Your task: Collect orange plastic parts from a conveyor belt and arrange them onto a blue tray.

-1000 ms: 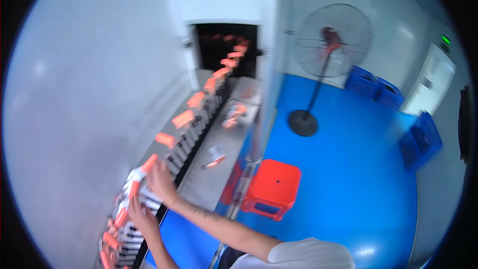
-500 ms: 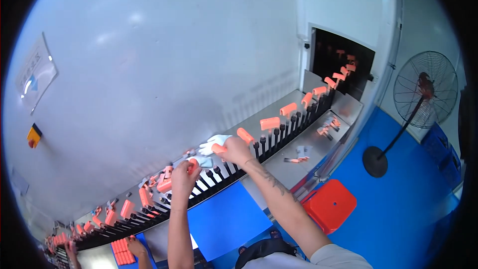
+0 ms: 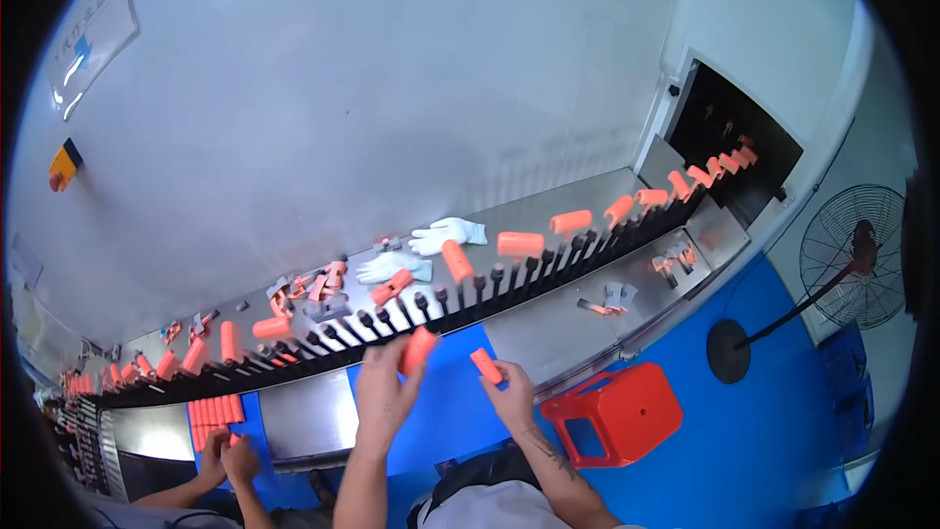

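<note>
My left hand (image 3: 384, 392) is closed on a curved orange plastic piece (image 3: 419, 349), held above the blue mat just in front of the row of black pegs. To its right, my right hand (image 3: 512, 398) grips a smaller-looking orange plastic piece (image 3: 485, 365) between thumb and fingers, over the mat's right part. The two pieces are apart. Beyond them runs a line of upright black pegs (image 3: 441, 296), several carrying orange half-tube pieces such as this one (image 3: 520, 244). Fingers partly hide both held pieces.
Two white gloves (image 3: 448, 234) lie on the metal ledge behind the pegs, near scattered orange scraps (image 3: 323, 282). At lower left, a co-worker's hands (image 3: 230, 456) work beside a block of orange tubes (image 3: 215, 411). A red stool (image 3: 627, 413) and a standing fan (image 3: 852, 255) are on the right.
Both hands have drawn back from the pegs toward me, each with an orange piece, and now hover over the blue mat. The view has shifted, and more of the co-worker shows.
</note>
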A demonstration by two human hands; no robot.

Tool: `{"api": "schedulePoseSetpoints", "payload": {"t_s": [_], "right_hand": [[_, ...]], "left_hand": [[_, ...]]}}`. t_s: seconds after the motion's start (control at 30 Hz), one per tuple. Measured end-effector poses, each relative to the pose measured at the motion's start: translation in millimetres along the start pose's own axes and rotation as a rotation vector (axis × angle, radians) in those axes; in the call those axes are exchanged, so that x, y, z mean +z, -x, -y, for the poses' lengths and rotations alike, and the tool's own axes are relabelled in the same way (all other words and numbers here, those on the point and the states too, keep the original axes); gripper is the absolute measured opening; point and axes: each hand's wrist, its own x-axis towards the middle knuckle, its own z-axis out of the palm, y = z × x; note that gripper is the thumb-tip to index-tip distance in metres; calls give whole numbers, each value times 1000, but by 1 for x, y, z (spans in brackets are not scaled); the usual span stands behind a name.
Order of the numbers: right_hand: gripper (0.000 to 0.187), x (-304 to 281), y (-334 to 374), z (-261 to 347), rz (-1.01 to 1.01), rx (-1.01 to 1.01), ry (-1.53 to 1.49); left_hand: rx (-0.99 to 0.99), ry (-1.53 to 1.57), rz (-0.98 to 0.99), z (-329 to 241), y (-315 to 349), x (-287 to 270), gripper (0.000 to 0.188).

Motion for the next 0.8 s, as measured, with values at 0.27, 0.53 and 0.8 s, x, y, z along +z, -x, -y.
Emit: {"api": "schedulePoseSetpoints", "payload": {"t_s": [0.27, 0.53, 0.8], "right_hand": [[34, -12, -32, -36, 36, -92, 167], [31, -50, -75, -81, 203, -168, 65], [30, -117, -121, -101, 157, -198, 27]], "left_hand": [[-537, 169, 222, 67, 41, 214, 44], [-390, 402, -18, 24, 32, 281, 45], [-454, 446, -73, -14, 25, 309, 54]]}}
